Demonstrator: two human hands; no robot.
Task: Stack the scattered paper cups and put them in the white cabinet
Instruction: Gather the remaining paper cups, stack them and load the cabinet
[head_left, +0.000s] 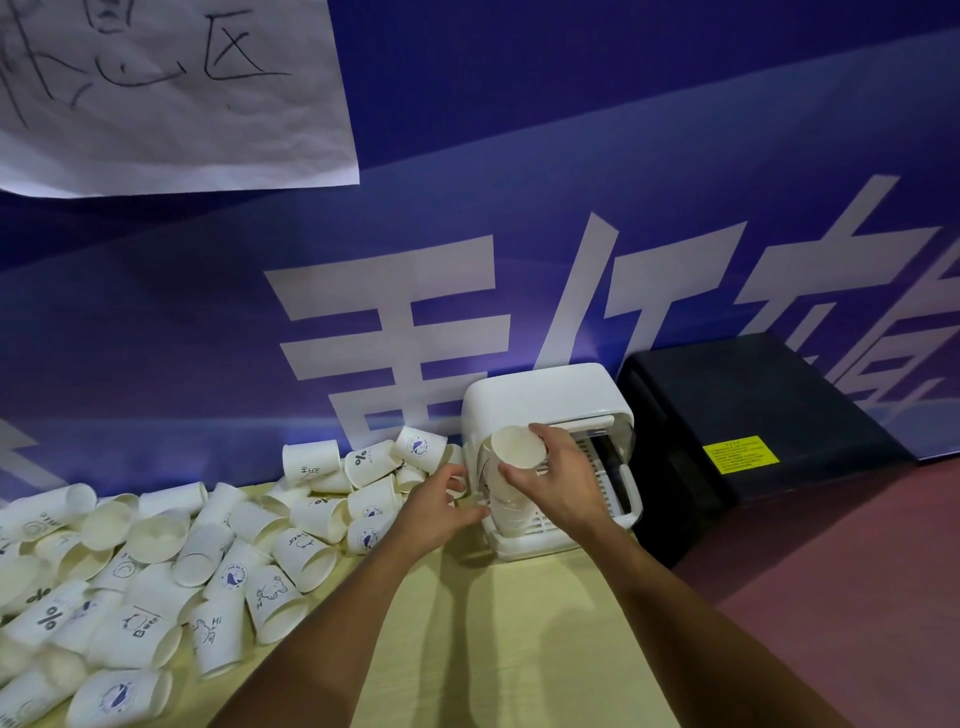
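Observation:
A white cabinet (545, 395) stands on the table against the wall, its front open. My right hand (563, 483) grips a stack of paper cups (517, 449) upside down, bottom up, right at the cabinet's opening over the slatted rack inside. My left hand (436, 512) is at the cabinet's left front edge, thumb and fingers curled on the clear door (484, 467), which is swung out to the left. Several loose white paper cups (208, 561) with printed logos lie in a heap to the left, most on their sides.
The pale yellow table (493, 649) runs along a blue banner wall (519, 208). A black box (753, 405) with a yellow label stands right of the cabinet. A handwritten paper sheet (171, 88) hangs top left. Reddish floor (857, 571) lies to the right.

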